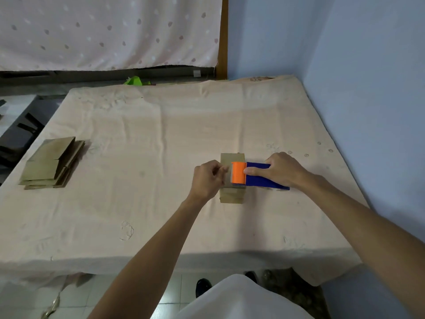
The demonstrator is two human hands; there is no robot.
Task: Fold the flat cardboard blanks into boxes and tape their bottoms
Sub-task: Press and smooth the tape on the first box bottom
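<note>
One box, one stack of blanks: right hand grips one tape dispenser, left hand pinches tape.

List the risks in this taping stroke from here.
1. The box is small and sits on a wrinkled cloth. Dragging the tape dispenser across it with the right hand may slide or tip it.
2. The left hand has its fingers curled at the box's left edge, but what they hold is unclear. If the tape end is loose there, it could lift or wrinkle.
</note>
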